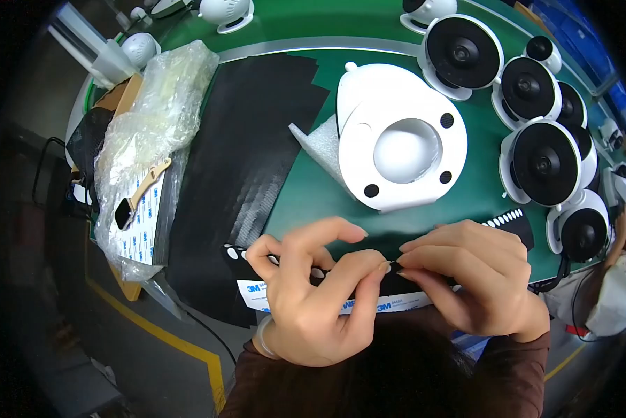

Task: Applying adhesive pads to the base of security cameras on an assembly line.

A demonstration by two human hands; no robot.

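Note:
Near the table's front edge, my left hand (316, 299) and my right hand (473, 272) meet fingertip to fingertip. Each pinches thumb against forefinger; whatever is between them is too small to make out. Beneath the hands runs a black strip (515, 226) with a row of white oval spots, and along it a white backing paper (405, 302) with blue print. Just beyond the fingers lies a white rounded housing (358, 150) with a round opening and several small black round pads (371, 190) on its face. A piece of white foam (323, 150) sticks out under its left side.
Black sheets (236, 132) lie stacked left of the housing. Further left are a clear plastic bag (159, 97) and a smartwatch (123, 213) with a beige strap. Several white round devices with black fronts (541, 164) crowd the right side; more stand at the back.

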